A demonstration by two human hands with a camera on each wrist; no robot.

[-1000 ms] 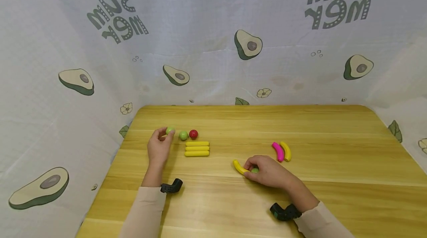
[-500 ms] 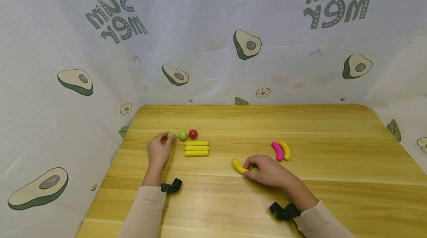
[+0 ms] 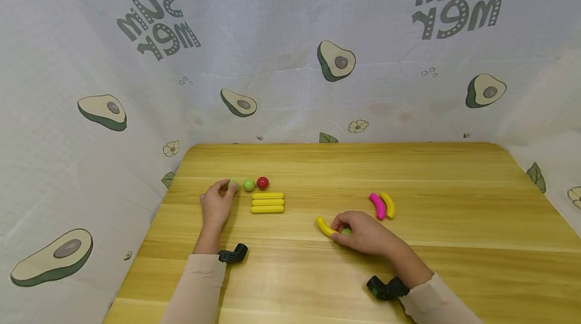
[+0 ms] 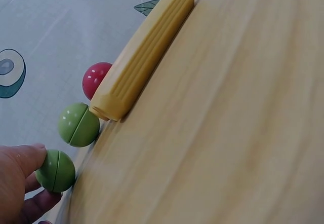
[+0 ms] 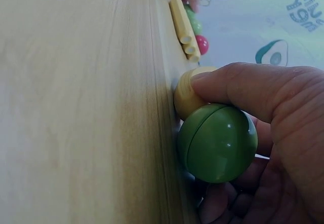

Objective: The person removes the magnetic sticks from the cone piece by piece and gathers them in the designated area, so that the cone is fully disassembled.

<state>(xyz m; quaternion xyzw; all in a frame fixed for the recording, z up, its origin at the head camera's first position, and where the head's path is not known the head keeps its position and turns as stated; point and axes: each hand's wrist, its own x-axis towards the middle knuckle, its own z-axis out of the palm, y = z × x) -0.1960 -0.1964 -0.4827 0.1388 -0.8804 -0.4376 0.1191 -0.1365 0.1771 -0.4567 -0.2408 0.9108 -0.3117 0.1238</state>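
Observation:
My left hand (image 3: 217,205) pinches a green ball (image 4: 56,171) between thumb and fingers at the table's left side. A second green ball (image 3: 248,184) and a red ball (image 3: 263,182) stand in a row to its right. Just in front of them lie several yellow ribbed sticks (image 3: 267,203), side by side. Nearer the middle, my right hand (image 3: 366,233) pinches one end of a yellow toy banana (image 3: 325,225) on the table. Another green ball (image 5: 217,143), with a seam round it, sits in the hollow of that hand against the banana; the fingertips behind are partly hidden.
A pink toy banana (image 3: 378,206) and a second yellow banana (image 3: 388,206) lie together beyond my right hand. The wooden table (image 3: 290,278) meets a white cloth (image 3: 281,51) printed with avocados at its back and sides. Each wrist wears a black camera.
The green ball in my left hand has come down slightly and to the right, into line with the other balls. My right hand and the banana stay where they were.

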